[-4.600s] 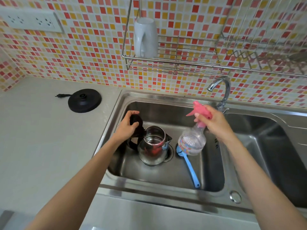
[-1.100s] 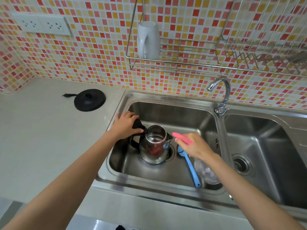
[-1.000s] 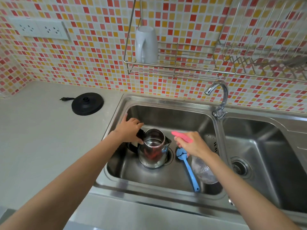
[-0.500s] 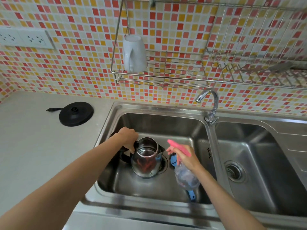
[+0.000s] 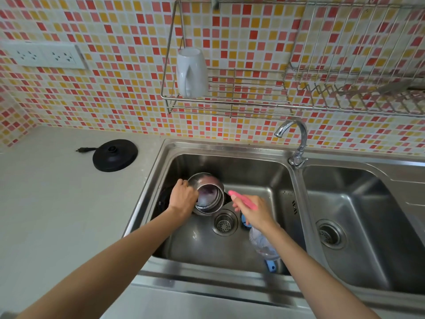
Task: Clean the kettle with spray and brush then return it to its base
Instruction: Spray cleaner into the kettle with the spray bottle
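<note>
Left grip (image 5: 184, 200) clamped on kettle (image 5: 210, 195), tilted in sink (image 5: 253, 171). Right grip (image 5: 254, 214) clamped on spray (image 5: 262, 244), pink nozzle just beside kettle mouth. Base (image 5: 115, 155) on surface (image 5: 57, 203), well apart.

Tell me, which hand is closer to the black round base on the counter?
Left. The left hand holds the kettle just inside the sink, right of the base. The right hand holds the spray bottle farther right, past the kettle.

We see a home kitchen: a double steel sink (image 5: 207, 143) with tap (image 5: 299, 139), a mosaic-tiled wall (image 5: 115, 88), a wire dish rack (image 5: 248, 88) holding a mug (image 5: 192, 72), and wall sockets (image 5: 43, 56).
</note>
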